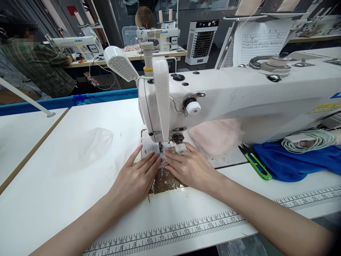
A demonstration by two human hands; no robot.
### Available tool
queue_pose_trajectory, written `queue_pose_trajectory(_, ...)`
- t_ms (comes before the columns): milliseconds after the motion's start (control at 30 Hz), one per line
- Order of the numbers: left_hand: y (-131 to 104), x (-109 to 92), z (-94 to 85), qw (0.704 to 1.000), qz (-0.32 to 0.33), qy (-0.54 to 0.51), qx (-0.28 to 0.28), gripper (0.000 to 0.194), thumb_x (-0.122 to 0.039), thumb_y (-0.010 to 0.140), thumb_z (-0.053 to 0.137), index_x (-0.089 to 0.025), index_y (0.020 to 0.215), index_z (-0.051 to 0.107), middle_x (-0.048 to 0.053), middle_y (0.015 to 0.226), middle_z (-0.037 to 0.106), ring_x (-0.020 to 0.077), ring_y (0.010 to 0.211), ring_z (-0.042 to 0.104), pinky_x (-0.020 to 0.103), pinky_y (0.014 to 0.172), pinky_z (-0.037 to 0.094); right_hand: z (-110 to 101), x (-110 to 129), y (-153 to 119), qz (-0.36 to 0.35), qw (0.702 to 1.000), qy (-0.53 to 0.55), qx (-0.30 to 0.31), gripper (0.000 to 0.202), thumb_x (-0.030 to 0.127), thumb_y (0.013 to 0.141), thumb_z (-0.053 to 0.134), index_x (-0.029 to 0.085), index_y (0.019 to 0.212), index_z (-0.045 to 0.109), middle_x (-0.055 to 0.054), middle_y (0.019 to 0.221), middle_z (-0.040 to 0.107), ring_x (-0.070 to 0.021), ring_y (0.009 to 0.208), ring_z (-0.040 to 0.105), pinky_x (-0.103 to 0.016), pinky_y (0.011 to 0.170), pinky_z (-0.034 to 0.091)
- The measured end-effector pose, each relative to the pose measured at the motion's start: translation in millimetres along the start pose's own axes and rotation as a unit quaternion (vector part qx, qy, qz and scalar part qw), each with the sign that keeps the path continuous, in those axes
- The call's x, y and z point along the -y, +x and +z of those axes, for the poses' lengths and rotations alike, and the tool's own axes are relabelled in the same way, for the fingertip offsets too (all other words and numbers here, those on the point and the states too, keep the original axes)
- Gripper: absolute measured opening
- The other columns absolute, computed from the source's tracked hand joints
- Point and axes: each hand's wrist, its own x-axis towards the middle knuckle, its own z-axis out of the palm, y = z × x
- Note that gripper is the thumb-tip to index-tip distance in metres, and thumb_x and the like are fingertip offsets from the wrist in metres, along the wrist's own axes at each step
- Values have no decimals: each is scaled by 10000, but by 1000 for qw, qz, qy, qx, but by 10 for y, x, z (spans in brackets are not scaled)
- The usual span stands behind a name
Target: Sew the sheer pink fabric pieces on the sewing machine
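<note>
Under the needle of a white sewing machine (226, 83) lies a thin, sheer whitish piece of fabric (150, 148). My left hand (140, 170) rests flat on it, left of the presser foot (160, 146), with its fingers stretched out. From the right, my right hand (190, 165) lies over the same fabric, its extended fingertips close to the foot and partly behind a white knob. Beneath the hands is a brown, shiny taped patch (169, 181). More sheer pale pink fabric (217, 137) lies behind the needle, under the machine arm.
Green thread snips (258, 166) lie at the right beside a blue cloth (295, 161) and a coiled pale cord (307, 141). A printed ruler strip (170, 233) runs along the table's front edge. Another person (39, 64) sits at a machine at the back left.
</note>
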Motion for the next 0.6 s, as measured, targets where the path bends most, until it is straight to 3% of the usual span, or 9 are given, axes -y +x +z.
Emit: queue_pose_trajectory(600,48,118,80,1000,-4,8,-4,344,-117,936,411,-115,1236,579,119,1219,642,246,1136,613,571,1139,257,5,-33,54,23,999,-16,46,275,273,964,481,122,1017,704,-85,968,734,-207,865,664,-380,884,465)
